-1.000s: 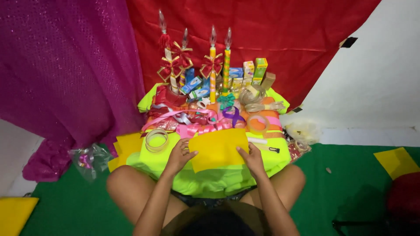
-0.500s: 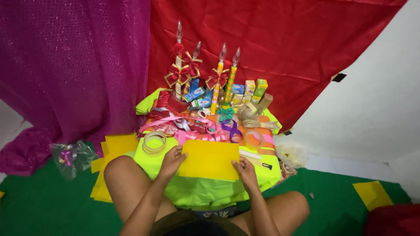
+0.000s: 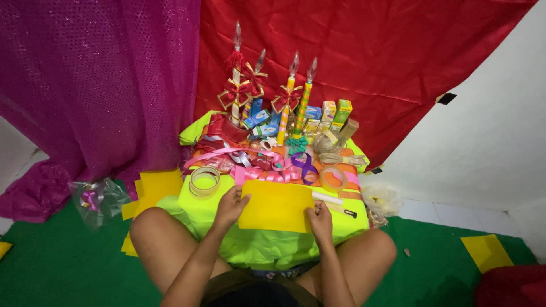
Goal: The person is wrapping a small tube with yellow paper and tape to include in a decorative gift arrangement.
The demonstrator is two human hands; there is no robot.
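We see the yellow paper sheet (image 3: 277, 206) lying at the surface's (image 3: 199, 207) near edge, between both hands: left hand (image 3: 230, 206) pinches its left edge, right hand (image 3: 320, 219) pinches its lower right corner.

Four tall decorated candles (image 3: 289, 96) are standing at the back of the table. Two clear tape rolls (image 3: 205, 181) are lying on the lime cloth. One yellow paper sheet (image 3: 276, 206) is sitting between two hands (image 3: 230, 207). Three red bows (image 3: 234, 92) are showing on the candles.
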